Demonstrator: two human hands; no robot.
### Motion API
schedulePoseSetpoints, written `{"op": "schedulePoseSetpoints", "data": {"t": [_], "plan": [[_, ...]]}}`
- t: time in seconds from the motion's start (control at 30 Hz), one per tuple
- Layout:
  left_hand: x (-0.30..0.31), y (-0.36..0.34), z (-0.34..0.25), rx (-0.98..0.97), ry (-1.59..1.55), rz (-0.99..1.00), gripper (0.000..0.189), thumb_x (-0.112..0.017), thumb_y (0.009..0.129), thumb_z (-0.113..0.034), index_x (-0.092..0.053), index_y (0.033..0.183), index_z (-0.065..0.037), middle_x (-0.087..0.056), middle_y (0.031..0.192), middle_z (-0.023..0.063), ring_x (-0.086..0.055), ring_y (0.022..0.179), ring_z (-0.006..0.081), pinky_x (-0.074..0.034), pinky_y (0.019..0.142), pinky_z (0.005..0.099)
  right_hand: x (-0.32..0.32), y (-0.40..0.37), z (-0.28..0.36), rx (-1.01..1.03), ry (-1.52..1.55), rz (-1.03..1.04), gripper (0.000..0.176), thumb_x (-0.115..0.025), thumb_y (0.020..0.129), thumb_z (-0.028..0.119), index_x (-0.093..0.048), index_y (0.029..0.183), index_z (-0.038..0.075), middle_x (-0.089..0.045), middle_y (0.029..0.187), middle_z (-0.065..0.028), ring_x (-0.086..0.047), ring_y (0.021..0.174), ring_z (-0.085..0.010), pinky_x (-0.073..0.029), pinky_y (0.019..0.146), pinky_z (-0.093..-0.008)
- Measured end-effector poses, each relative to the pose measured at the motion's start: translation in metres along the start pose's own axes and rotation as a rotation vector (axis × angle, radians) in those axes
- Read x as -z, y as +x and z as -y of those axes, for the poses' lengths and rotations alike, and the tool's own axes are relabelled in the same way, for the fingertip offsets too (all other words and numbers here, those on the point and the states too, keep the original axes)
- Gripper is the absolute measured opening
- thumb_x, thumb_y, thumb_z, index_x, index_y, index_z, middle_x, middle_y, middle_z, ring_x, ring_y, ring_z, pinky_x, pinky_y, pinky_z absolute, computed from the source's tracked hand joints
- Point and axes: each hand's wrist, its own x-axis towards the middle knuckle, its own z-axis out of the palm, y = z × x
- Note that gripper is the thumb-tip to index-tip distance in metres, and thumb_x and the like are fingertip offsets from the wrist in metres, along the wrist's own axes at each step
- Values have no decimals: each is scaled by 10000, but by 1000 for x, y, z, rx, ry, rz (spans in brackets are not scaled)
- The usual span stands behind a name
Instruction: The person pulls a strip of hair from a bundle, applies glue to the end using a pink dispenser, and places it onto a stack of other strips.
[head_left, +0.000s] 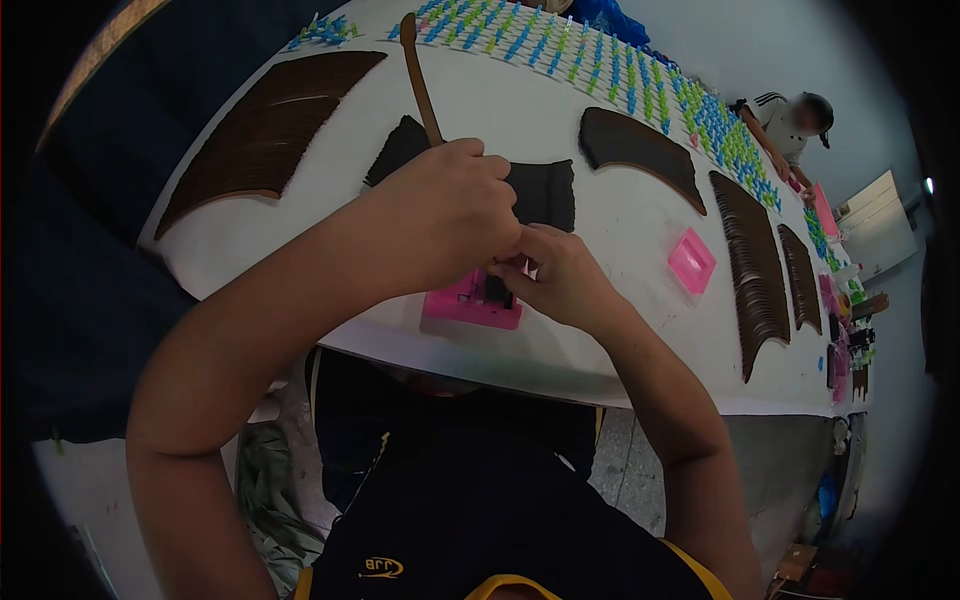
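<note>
— Where is the pink plastic box (472, 313) now?
— It is near the front edge of the white bench (630, 235), partly hidden by both hands.
— And the grips?
— The left hand (445, 220) is curled above the box; a long brown curved strip (424, 90) shows behind it. The right hand (565, 275) bends its fingers at the box. What either grip pinches, I cannot tell.
— What is around?
— Beyond the box, a black piece with jagged sides (545, 192), half covered by the left hand. Right of the box, a shallow pink tray (691, 260).
</note>
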Motion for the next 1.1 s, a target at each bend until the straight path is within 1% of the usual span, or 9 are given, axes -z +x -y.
{"op": "schedulePoseSetpoints", "data": {"t": [0.13,0.17,0.2,0.33,0.4,0.5,0.63,0.7,1.1], "plan": [[2,-3,-1,16,29,39,126,-783,879,-158,-773,754,-159,-731,798,-17,-675,947,164,-504,900,326,0,-2,-2,-8,44,-14,130,-829,887,90,-728,966,69,-742,846,-71,-715,777,-246,-583,656,-385],[1,-6,-1,26,-27,6,74,-783,824,-80,-763,776,-132,-687,785,-3,-647,909,178,-504,872,339,2,-4,-2,11,24,-4,136,-814,890,58,-744,1007,63,-741,876,-71,-713,766,-221,-571,637,-354],[-2,-8,0,35,-82,-30,111,-783,770,-2,-753,798,-105,-643,772,11,-618,870,193,-504,844,351,4,-4,-3,30,3,6,162,-799,893,27,-761,1048,57,-739,906,-72,-710,755,-196,-558,619,-323],[-22,-21,-1,43,-127,-110,108,-779,753,5,-740,796,-85,-650,790,34,-620,857,214,-518,826,362,6,-12,-11,46,7,-20,179,-789,884,14,-762,1053,66,-738,920,-63,-713,772,-200,-566,626,-332],[-34,-28,-2,48,-142,-111,89,-771,761,-58,-772,837,-105,-677,827,34,-671,878,225,-540,790,366,9,-16,-15,83,-59,34,196,-783,864,-2,-770,1045,72,-740,918,-56,-708,796,-211,-576,643,-342],[-56,-32,-9,85,-236,-173,107,-766,745,-57,-763,846,-92,-670,821,46,-669,859,242,-552,743,382,14,-22,-18,109,-116,38,192,-777,850,-11,-782,1021,76,-750,914,-54,-699,822,-226,-581,657,-350],[-69,-31,-20,115,-315,-257,101,-760,755,-56,-756,851,-87,-671,823,53,-668,847,251,-561,733,400,21,-28,-22,134,-116,43,176,-774,853,-13,-791,1005,73,-760,920,-59,-692,834,-237,-582,658,-356],[-72,-30,-22,120,-352,-278,204,-760,726,28,-769,910,-60,-700,860,62,-670,843,252,-571,706,390,22,-31,-25,130,-132,60,180,-775,852,-13,-794,1008,73,-763,935,-69,-695,843,-249,-585,664,-363],[-79,-30,-24,114,-364,-314,239,-746,723,54,-768,928,-65,-708,896,55,-672,835,246,-573,704,376,22,-37,-27,130,-139,36,198,-774,842,-20,-788,1017,72,-743,898,-82,-702,840,-270,-586,735,-390]]}}
